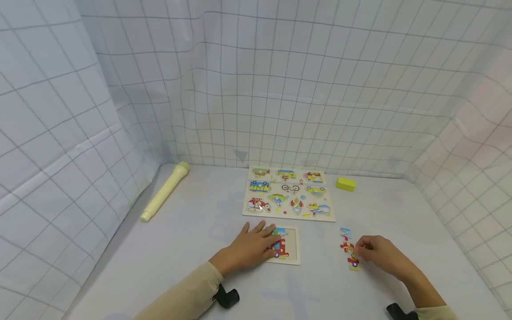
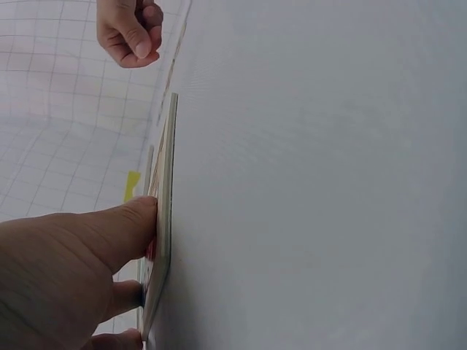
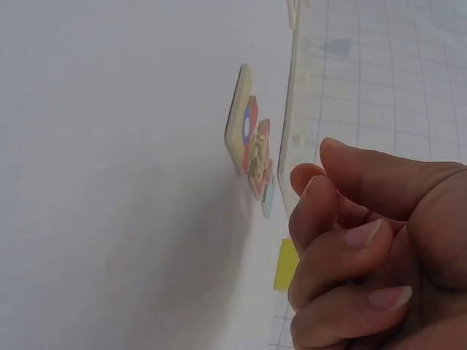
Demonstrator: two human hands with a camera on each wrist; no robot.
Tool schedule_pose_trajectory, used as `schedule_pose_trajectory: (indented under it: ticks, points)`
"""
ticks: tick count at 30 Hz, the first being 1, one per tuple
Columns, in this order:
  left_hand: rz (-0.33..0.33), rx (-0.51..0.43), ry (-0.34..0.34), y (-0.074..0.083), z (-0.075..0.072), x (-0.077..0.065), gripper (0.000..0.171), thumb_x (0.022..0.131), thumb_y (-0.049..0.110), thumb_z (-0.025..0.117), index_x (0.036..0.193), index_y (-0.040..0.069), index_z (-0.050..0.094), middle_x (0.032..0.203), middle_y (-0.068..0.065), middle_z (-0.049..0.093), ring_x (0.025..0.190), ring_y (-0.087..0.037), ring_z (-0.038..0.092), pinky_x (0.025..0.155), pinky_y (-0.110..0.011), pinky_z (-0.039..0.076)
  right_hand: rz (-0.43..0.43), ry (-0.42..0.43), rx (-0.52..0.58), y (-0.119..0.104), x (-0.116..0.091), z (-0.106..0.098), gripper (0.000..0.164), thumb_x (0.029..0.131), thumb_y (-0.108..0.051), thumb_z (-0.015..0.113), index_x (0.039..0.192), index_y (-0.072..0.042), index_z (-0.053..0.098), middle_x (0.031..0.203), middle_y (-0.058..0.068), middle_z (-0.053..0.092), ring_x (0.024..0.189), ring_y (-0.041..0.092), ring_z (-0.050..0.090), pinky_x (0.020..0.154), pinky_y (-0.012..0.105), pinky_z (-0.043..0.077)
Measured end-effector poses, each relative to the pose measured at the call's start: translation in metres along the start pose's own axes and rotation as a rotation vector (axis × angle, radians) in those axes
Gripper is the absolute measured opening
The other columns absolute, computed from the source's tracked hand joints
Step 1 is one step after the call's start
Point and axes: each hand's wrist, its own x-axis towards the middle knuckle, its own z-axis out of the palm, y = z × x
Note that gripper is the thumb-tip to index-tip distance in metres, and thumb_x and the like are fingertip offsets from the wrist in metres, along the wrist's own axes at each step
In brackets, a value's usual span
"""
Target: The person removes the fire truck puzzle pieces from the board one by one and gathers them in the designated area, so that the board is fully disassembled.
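Note:
My left hand [image 1: 250, 246] lies across a small wooden puzzle tray [image 1: 294, 246], fingers spread over its left side. Red and blue picture pieces [image 1: 282, 248] fill part of the tray; the right part is bare wood. In the left wrist view the thumb presses on top of the tray [image 2: 168, 182]. My right hand [image 1: 380, 253] hovers just right of a short column of loose jigsaw pieces [image 1: 349, 248]. Its fingers [image 3: 336, 255] are loosely curled, thumb and forefinger near each other with nothing between them. The loose pieces [image 3: 252, 138] lie flat beyond it.
Behind the tray lies a larger vehicle peg-puzzle board [image 1: 289, 194]. A yellow block [image 1: 346, 184] sits to its right, and a cream microphone-shaped stick [image 1: 166, 191] lies far left. White gridded cloth [image 1: 288, 89] walls the table at the back and sides.

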Motion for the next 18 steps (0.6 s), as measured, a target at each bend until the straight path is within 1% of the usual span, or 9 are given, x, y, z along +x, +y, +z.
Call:
schedule_pose_trajectory:
  ticks: [3, 6, 8, 12, 15, 18]
  points:
    - [0.003, -0.001, -0.002, 0.000, 0.001, 0.000, 0.050, 0.104, 0.048, 0.052, 0.152, 0.032, 0.050, 0.164, 0.000, 0.037, 0.153, -0.031, 0.028, 0.117, -0.068, 0.023, -0.007, 0.035, -0.020, -0.009, 0.002, 0.000, 0.017, 0.100, -0.027, 0.065, 0.096, -0.011, 0.069, 0.076, 0.001, 0.058, 0.068, 0.015, 0.050, 0.057, 0.027, 0.041]
    - [0.006, 0.002, -0.005, 0.000, 0.001, 0.000, 0.051, 0.104, 0.049, 0.052, 0.152, 0.033, 0.049, 0.163, 0.000, 0.038, 0.153, -0.031, 0.029, 0.117, -0.067, 0.023, -0.019, 0.045, 0.018, -0.019, 0.008, 0.001, 0.022, 0.101, -0.029, 0.063, 0.102, -0.008, 0.070, 0.079, 0.004, 0.059, 0.065, 0.015, 0.051, 0.056, 0.028, 0.043]
    - [0.011, 0.008, -0.002, 0.000, 0.001, 0.000, 0.051, 0.104, 0.049, 0.052, 0.152, 0.032, 0.049, 0.163, 0.000, 0.038, 0.153, -0.031, 0.029, 0.117, -0.067, 0.024, -0.030, 0.040, 0.087, -0.027, 0.014, 0.003, 0.027, 0.102, -0.029, 0.062, 0.108, -0.004, 0.070, 0.080, 0.006, 0.060, 0.064, 0.016, 0.052, 0.055, 0.028, 0.044]
    - [0.020, 0.005, 0.004, 0.000, -0.003, 0.000, 0.051, 0.104, 0.049, 0.053, 0.152, 0.031, 0.051, 0.162, -0.001, 0.040, 0.152, -0.031, 0.031, 0.117, -0.067, 0.024, -0.055, -0.017, 0.272, -0.046, 0.028, 0.014, 0.037, 0.102, -0.029, 0.062, 0.119, 0.004, 0.066, 0.085, 0.009, 0.062, 0.065, 0.015, 0.053, 0.054, 0.027, 0.045]
    - [0.023, -0.013, 0.003, 0.000, -0.005, 0.000, 0.051, 0.103, 0.050, 0.054, 0.151, 0.031, 0.052, 0.162, -0.001, 0.041, 0.152, -0.032, 0.032, 0.117, -0.067, 0.024, -0.051, -0.075, 0.369, -0.062, 0.039, 0.028, 0.039, 0.102, -0.028, 0.064, 0.124, 0.004, 0.065, 0.091, 0.008, 0.063, 0.066, 0.015, 0.053, 0.054, 0.026, 0.045]
    - [0.023, -0.035, -0.004, -0.002, -0.006, 0.000, 0.052, 0.103, 0.050, 0.054, 0.151, 0.031, 0.051, 0.162, -0.001, 0.040, 0.152, -0.032, 0.031, 0.117, -0.067, 0.023, -0.024, -0.116, 0.428, -0.075, 0.050, 0.047, 0.038, 0.100, -0.026, 0.066, 0.126, 0.002, 0.066, 0.093, 0.006, 0.065, 0.067, 0.015, 0.052, 0.055, 0.025, 0.044]
